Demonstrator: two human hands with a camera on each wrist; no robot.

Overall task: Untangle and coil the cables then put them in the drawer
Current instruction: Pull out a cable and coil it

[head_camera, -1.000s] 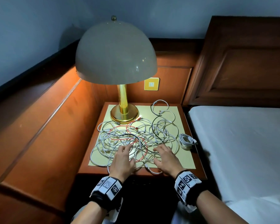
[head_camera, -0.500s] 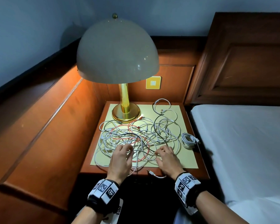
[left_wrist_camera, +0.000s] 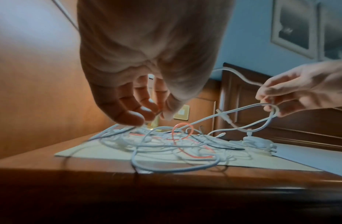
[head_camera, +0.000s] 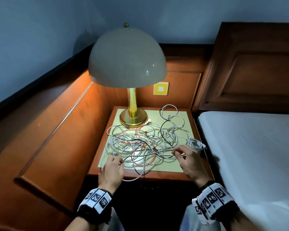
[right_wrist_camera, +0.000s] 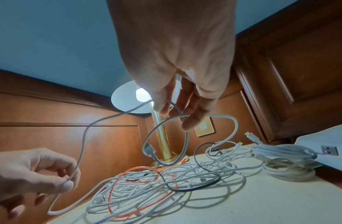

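A tangle of white, orange and black cables (head_camera: 145, 142) (right_wrist_camera: 166, 181) (left_wrist_camera: 166, 144) lies on the yellow mat of the nightstand (head_camera: 202, 176). My left hand (head_camera: 113, 165) (right_wrist_camera: 32, 178) (left_wrist_camera: 147, 109) pinches a grey-white cable (head_camera: 150, 153) (right_wrist_camera: 84, 142) at the front left of the pile. That cable runs up to my right hand (head_camera: 182, 152) (right_wrist_camera: 174, 109) (left_wrist_camera: 271, 98), which pinches it above the pile's right side, a loop hanging from the fingers. One coiled white cable (head_camera: 196, 144) (right_wrist_camera: 285, 159) lies apart at the mat's right edge. No drawer shows.
A brass lamp (head_camera: 133, 114) with a dome shade stands at the back left of the nightstand. Wooden wall panelling (head_camera: 57, 139) borders the left side and back. A bed with a white sheet (head_camera: 249, 155) and a dark headboard (head_camera: 257, 72) lies to the right.
Both hands have left the middle of the pile and moved apart, lifting one grey-white cable stretched between them. The head view has shifted back a little.
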